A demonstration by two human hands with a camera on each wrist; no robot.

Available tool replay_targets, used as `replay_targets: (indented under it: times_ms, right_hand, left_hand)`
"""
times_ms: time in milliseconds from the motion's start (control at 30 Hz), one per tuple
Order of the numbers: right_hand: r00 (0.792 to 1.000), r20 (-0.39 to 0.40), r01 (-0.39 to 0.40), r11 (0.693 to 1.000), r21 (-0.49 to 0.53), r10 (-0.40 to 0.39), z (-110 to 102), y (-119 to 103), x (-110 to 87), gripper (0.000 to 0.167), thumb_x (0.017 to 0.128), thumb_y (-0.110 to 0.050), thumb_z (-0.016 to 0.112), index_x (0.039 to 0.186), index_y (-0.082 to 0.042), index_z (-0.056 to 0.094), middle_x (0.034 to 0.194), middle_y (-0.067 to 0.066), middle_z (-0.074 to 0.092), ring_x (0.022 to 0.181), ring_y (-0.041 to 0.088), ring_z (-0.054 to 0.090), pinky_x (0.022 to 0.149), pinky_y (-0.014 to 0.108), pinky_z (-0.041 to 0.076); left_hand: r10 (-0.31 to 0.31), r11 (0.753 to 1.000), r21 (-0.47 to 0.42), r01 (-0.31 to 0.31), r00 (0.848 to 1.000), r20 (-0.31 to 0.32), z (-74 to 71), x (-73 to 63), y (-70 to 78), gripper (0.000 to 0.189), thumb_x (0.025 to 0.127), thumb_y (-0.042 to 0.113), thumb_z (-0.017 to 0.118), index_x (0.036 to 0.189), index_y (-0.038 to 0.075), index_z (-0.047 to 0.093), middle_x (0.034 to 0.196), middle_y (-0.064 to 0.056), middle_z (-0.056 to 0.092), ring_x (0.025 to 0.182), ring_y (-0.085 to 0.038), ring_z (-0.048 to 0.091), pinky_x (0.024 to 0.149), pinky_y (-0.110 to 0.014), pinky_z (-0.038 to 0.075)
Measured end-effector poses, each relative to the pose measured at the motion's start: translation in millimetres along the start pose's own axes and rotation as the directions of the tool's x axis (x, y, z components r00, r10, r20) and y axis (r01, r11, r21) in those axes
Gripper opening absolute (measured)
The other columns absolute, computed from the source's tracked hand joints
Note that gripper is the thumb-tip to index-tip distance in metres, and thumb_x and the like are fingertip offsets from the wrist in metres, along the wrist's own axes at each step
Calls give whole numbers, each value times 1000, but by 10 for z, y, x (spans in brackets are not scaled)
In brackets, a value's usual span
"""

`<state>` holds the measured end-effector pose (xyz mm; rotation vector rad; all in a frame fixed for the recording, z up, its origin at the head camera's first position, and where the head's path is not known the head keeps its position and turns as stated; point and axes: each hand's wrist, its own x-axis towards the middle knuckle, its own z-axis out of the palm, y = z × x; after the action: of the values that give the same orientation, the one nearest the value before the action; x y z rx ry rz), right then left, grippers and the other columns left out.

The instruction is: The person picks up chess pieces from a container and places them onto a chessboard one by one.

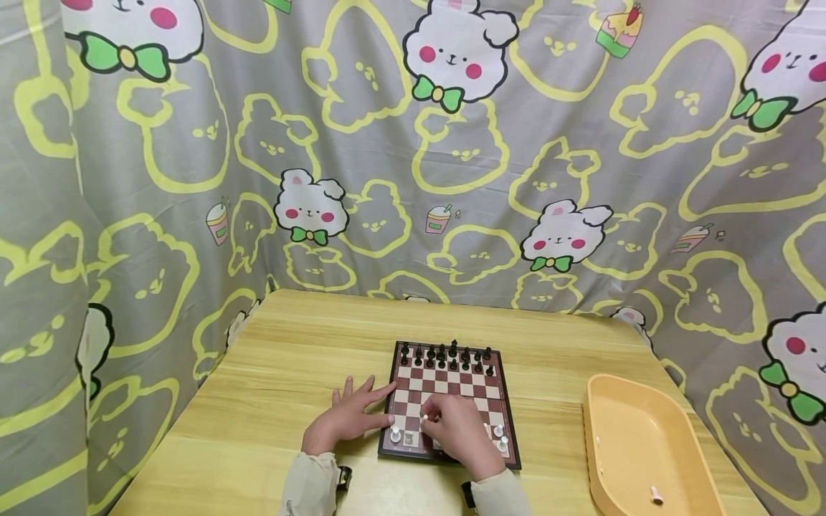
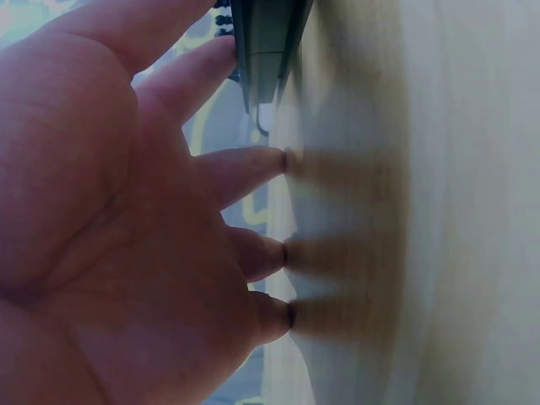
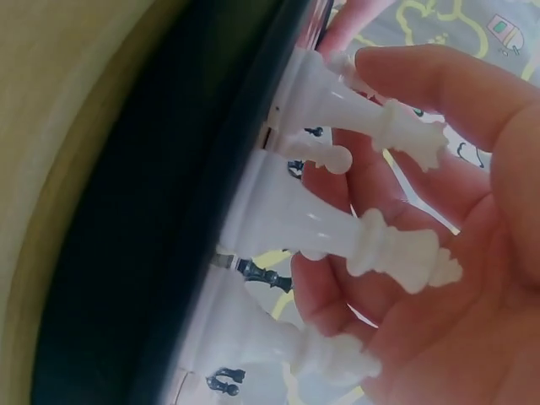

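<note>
A chessboard point(image 1: 452, 388) lies on the table. My left hand point(image 1: 348, 417) is spread beside it, thumb and index finger touching its left edge; in the left wrist view the other fingertips point(image 2: 274, 253) rest on the tabletop. Over the near half, my right hand point(image 1: 459, 430) pinches a small white chess pawn point(image 1: 425, 417) between thumb and fingers. A white rook point(image 1: 396, 433) and a white knight point(image 1: 409, 438) stand at the near left corner. In the right wrist view, tall white pieces point(image 3: 325, 221) stand along the near edge, with a white pawn point(image 3: 329, 158) behind them.
Two rows of black chess pieces point(image 1: 454, 351) stand at the board's far side. At the right is an orange tray point(image 1: 589, 437), with a pale chess piece point(image 1: 656, 495) lying inside. A patterned curtain point(image 1: 387, 158) hangs behind the wooden table point(image 1: 258, 401) and at both sides.
</note>
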<state>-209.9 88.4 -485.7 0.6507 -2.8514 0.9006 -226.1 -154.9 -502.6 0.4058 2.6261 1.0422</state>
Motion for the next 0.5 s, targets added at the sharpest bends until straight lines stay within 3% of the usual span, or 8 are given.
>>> replay_targets:
  times_ms: [500]
  right_hand:
    - [1000,-19,0,999,-54,-1,41,11,-15,14,79,-9,81,79,-20,72,66,-18,61,60,0,51,81,43,47]
  left_hand:
    - [9,1000,2,-9,1000,-16,6,-11,13,68,97,43,71,157,23,48,165,-31,22,146,-67,-5,112,-80,-5]
